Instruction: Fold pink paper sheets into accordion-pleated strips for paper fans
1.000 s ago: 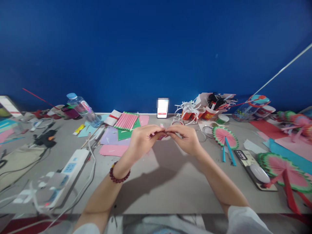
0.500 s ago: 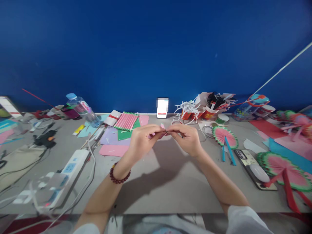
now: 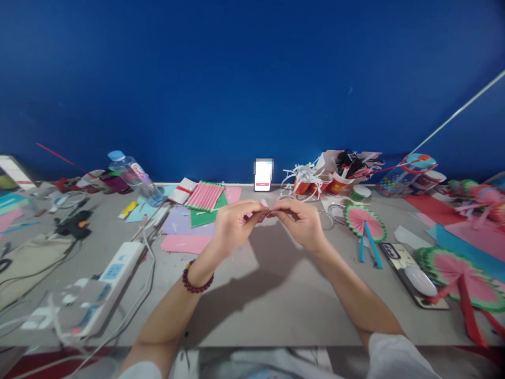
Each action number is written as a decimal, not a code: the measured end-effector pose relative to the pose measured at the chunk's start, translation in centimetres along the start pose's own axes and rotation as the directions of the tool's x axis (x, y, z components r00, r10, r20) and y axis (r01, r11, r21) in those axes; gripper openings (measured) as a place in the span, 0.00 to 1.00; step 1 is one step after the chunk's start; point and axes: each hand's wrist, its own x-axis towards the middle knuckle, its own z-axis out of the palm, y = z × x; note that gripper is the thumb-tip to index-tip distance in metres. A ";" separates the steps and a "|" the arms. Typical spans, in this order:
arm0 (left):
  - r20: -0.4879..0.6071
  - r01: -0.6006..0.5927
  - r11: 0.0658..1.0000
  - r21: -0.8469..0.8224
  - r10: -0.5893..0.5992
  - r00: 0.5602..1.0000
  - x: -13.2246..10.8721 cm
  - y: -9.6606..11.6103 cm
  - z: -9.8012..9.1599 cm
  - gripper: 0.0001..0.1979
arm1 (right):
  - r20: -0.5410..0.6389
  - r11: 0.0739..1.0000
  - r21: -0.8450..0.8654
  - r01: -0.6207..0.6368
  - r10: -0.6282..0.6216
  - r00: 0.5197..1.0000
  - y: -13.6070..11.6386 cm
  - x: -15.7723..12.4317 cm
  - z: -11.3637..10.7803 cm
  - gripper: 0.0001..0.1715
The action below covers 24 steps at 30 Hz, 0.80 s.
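Note:
Above the middle of the table, my left hand and my right hand meet at the fingertips, each closed in a pinch. Between them is a small pink piece of paper, mostly covered by fingers; its exact shape is hidden. A thin dark part shows where the fingertips meet. To the left lies a pleated pink paper with green edges, on a green sheet. A finished pink and green paper fan with blue handles rests to the right of my right hand.
At the back stands a lit phone. A power strip with cables and a leaning water bottle are on the left. Red cups, a phone under a white mouse, and another fan are on the right.
The hands stay in nearly the same place, still pinching. My left wrist has shifted slightly to the right and up, and the fingertips have moved a little.

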 end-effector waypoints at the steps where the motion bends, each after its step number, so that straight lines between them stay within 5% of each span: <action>1: 0.005 0.006 1.000 -0.002 -0.006 1.000 0.0 -0.2 0.1 0.08 | -0.001 1.000 0.015 -0.012 0.012 1.000 0.1 0.0 0.0 0.07; 24: 0.094 0.066 0.995 0.076 -0.073 0.993 -0.2 -3.5 1.6 0.11 | 0.036 0.998 -0.061 -0.005 0.007 0.999 3.6 0.5 1.0 0.07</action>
